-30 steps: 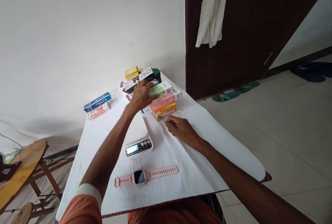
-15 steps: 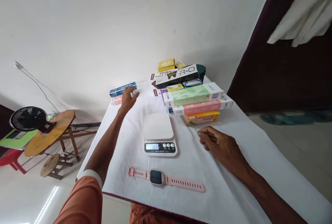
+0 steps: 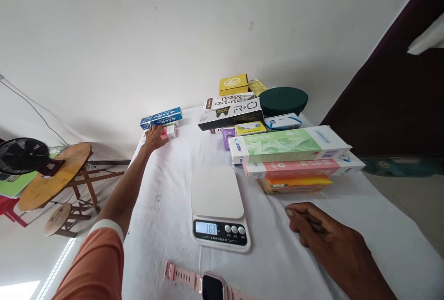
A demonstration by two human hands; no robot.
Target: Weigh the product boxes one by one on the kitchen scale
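Observation:
My left hand reaches to the far left of the table, its fingers spread over a pink-and-white box. I cannot see a closed grip on it. Just behind lie the blue toothpaste boxes. My right hand rests on the cloth at the right, fingers curled and thumb against them, with nothing visible inside. Between the hands stands a white kitchen scale, its plate bare and its display reading 363. A pink-strapped smartwatch lies in front of the scale, partly cut off by the frame edge.
Right of the scale, a green-and-white box lies over a pink box and an orange pack. Behind are a black-and-white box, a yellow box and a dark green stool. A fan stands at left.
My left hand has moved from the right end of the blue boxes down and left onto the pink-and-white box. My right hand keeps its curled pose. The camera view has shifted closer.

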